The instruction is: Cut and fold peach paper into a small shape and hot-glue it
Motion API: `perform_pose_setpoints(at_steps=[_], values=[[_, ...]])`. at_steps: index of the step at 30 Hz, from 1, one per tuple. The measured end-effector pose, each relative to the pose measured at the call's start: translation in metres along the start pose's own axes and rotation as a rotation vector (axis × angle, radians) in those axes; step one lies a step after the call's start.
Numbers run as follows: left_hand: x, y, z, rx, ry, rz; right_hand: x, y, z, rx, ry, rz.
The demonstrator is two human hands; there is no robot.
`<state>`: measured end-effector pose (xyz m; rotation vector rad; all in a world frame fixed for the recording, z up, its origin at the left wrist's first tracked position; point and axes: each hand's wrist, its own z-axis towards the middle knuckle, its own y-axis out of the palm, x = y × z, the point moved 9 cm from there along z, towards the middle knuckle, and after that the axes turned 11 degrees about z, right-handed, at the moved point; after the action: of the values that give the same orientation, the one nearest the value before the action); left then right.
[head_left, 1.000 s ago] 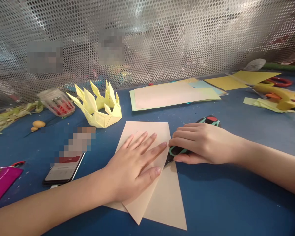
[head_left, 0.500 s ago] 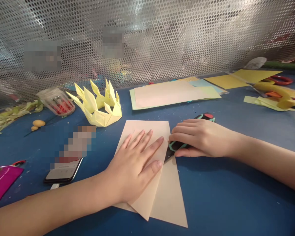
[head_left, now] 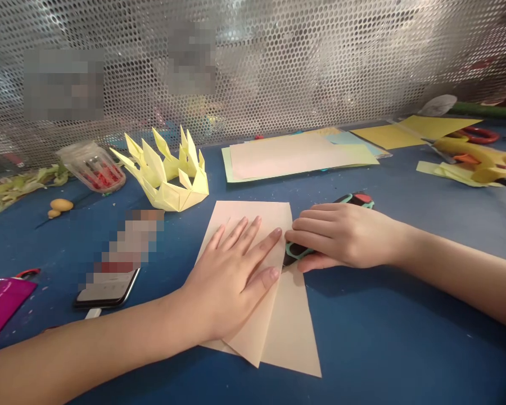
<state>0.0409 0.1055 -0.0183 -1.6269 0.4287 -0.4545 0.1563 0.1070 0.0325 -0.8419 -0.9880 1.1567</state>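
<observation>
A pale peach sheet of paper (head_left: 253, 214) lies folded on the blue table, its upper layer slanting across the lower layer (head_left: 293, 337). My left hand (head_left: 231, 278) rests flat on the upper layer, fingers spread. Just right of the fold, my right hand (head_left: 341, 236) is closed around a black and teal utility knife (head_left: 354, 198) with a red patch near its back end. The knife's dark front part meets the paper's right edge, and its tip is hidden between the layers.
A yellow folded-paper crown (head_left: 179, 194) stands behind my left hand. Left lie a phone (head_left: 107, 289), a magenta object (head_left: 8, 304) and a clear jar (head_left: 95, 169). Stacked paper sheets (head_left: 287, 160) lie behind; a yellow glue gun (head_left: 476, 154) is at right. Perforated mesh (head_left: 278, 73) rises behind.
My right hand and the knife have shifted slightly left, toward the paper. My left hand stays spread on the sheet. The whole view has tilted a little.
</observation>
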Motion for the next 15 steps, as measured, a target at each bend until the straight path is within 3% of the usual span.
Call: perform_pose_setpoints(at_steps=[9,15], values=[[0.0,0.001,-0.002,-0.012,0.007,0.003,0.008,0.005,-0.011,-0.056,-0.012,0.061],[0.001,0.001,0.0,0.003,0.015,0.002,0.002,0.006,-0.002,-0.048,0.006,0.071]])
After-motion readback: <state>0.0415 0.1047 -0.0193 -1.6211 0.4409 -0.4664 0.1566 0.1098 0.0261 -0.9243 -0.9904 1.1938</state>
